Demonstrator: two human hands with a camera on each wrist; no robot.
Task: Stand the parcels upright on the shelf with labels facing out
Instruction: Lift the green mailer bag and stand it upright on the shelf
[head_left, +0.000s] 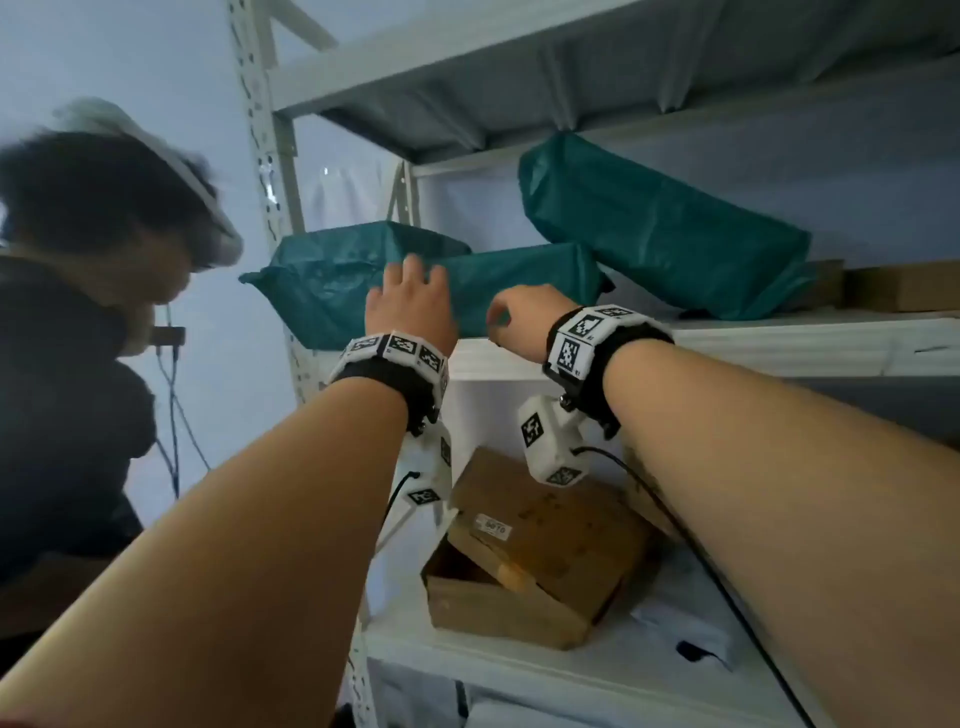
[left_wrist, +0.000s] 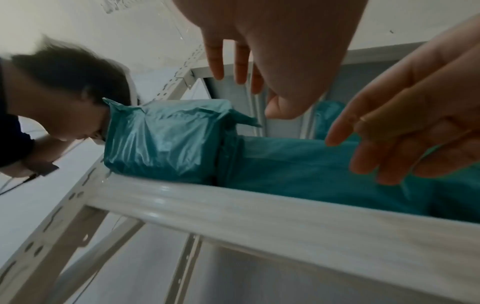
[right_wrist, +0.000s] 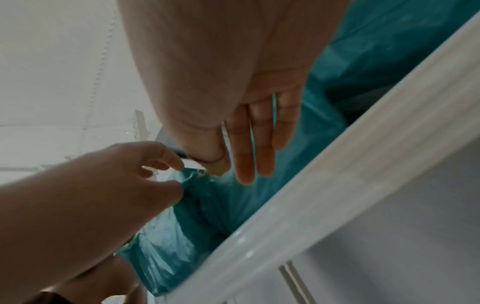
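Three teal plastic-wrapped parcels lie on the white shelf (head_left: 779, 343). The left parcel (head_left: 322, 280) sits at the shelf's end, the middle parcel (head_left: 524, 275) lies flat beside it, and the right parcel (head_left: 665, 228) leans tilted on the middle one. No label shows. My left hand (head_left: 410, 301) hovers with straight fingers over the seam between the left parcel (left_wrist: 161, 139) and the middle parcel (left_wrist: 298, 168), holding nothing. My right hand (head_left: 506, 319) rests relaxed fingers on the middle parcel's front (right_wrist: 259, 205); its fingers (right_wrist: 259, 144) are straight.
Another person (head_left: 78, 312) bends close at the left, beyond the slotted upright post (head_left: 265, 156). An opened cardboard box (head_left: 540, 551) sits on the lower shelf under my wrists. Flat cardboard (head_left: 904, 286) lies at the shelf's far right. The upper shelf (head_left: 467, 78) hangs low overhead.
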